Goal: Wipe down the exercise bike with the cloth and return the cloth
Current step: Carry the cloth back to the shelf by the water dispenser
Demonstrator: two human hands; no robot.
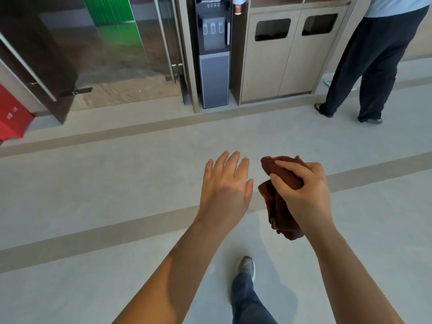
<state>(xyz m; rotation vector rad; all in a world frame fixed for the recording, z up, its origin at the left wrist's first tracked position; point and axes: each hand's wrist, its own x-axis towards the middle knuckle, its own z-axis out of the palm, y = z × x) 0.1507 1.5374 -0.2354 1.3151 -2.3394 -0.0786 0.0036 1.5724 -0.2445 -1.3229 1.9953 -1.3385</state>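
Observation:
A bunched dark reddish-brown cloth hangs in my right hand, whose fingers curl round its upper part above the grey floor. My left hand is held out just to the left of the cloth, palm down with fingers straight and spread, holding nothing and a small gap apart from the cloth. No exercise bike is in view.
Ahead stand a water dispenser, a beige cabinet with two bin openings and a glass door. Another person stands at the far right. A red object sits at the left edge. My foot steps forward.

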